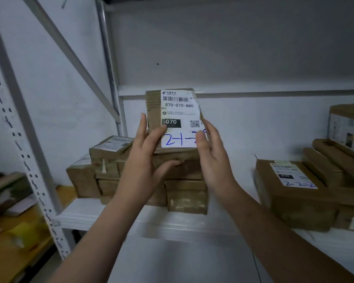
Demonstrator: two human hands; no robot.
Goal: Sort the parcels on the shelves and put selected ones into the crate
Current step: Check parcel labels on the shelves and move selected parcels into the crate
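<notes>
I hold a small brown cardboard parcel (173, 111) upright in front of me, its white label facing me with "070-070-A80" printed and blue handwriting below. My left hand (147, 152) grips its left side with the thumb on the label. My right hand (211, 152) grips the right side, thumb over the handwriting. Right behind and below it a stack of brown parcels (184, 193) stands on the white shelf (102, 215). No crate is in view.
More brown parcels (294, 193) are piled at the right end of the shelf, one with a label reading "2-2-2". A perforated grey upright (20, 127) and a diagonal brace stand at left. Beyond it, a yellowish shelf (18, 237) holds blurred packages.
</notes>
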